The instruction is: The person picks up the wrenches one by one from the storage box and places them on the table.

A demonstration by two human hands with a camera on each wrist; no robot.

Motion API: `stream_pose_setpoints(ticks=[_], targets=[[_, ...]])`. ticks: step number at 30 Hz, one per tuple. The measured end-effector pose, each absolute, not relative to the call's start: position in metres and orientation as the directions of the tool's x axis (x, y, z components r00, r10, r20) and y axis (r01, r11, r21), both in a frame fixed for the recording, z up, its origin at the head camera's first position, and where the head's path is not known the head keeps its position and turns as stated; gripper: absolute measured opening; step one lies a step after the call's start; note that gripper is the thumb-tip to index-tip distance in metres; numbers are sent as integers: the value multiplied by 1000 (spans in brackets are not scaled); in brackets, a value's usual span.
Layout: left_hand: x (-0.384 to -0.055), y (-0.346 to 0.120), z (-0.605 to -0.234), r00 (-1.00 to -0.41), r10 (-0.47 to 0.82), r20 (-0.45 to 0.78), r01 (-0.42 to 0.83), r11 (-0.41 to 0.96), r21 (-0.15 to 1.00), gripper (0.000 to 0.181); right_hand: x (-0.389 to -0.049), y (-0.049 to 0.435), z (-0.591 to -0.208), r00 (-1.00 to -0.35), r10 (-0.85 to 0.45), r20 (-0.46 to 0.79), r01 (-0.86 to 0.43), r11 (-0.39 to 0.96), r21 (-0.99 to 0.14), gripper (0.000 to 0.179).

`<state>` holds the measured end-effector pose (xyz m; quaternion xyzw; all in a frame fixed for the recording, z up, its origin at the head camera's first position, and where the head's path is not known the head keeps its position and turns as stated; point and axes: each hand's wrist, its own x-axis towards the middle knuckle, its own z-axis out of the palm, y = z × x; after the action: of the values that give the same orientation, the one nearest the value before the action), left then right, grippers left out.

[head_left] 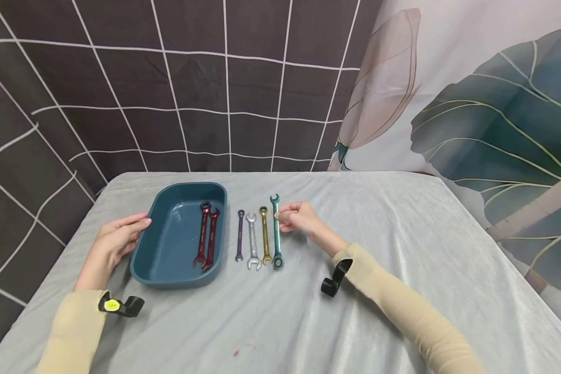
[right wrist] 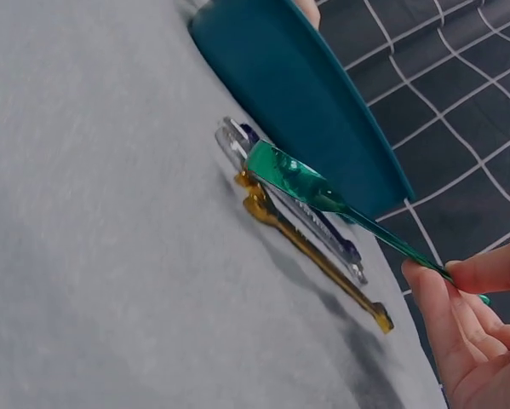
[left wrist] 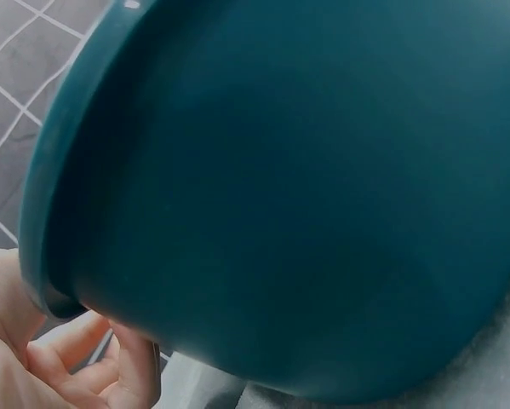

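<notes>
My right hand (head_left: 299,217) pinches a green combination wrench (head_left: 276,234) between thumb and fingers near its open-jaw end. In the right wrist view the green wrench (right wrist: 323,196) is raised over the table, its ring end pointing away from the hand. To its left lie a gold wrench (head_left: 264,234), a silver wrench (head_left: 252,239) and a purple wrench (head_left: 240,236), side by side. My left hand (head_left: 114,241) holds the rim of a blue plastic basin (head_left: 142,244) at its left side. Inside, two dark red wrenches (head_left: 203,234) lie lengthwise along the right wall.
A light grey cloth (head_left: 364,301) covers the table. Behind it hangs a dark curtain (head_left: 196,88) with a white grid, and to the right a leaf-patterned curtain (head_left: 486,130). A small reddish spot (head_left: 236,352) marks the cloth near the front.
</notes>
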<state>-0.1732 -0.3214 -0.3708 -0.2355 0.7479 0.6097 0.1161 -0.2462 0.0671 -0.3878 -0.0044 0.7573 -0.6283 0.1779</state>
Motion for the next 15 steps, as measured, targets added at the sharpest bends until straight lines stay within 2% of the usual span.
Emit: stream_pose_setpoints(ticks=[4,8,10,15], targets=[[-175,-320,-370,-860,-227,-456,-491,130,861,64,-250,69,-391,-935,-226,-274,224,223,-949,31],[-174,-321,-371,-880,-203,-429,-448,61,892,27,-252,68,-391,-931,-220,-292,242,226,-943,33],[-174,-321,-372,-891,-183,-416,-428,30,903,15,-252,67,-391,-928,-215,-304,255,226,-940,34],[-172,-322,-373,-899,-160,-407,-417,34,908,19,-253,66,-394,-924,-207,-322,275,229,-934,36]])
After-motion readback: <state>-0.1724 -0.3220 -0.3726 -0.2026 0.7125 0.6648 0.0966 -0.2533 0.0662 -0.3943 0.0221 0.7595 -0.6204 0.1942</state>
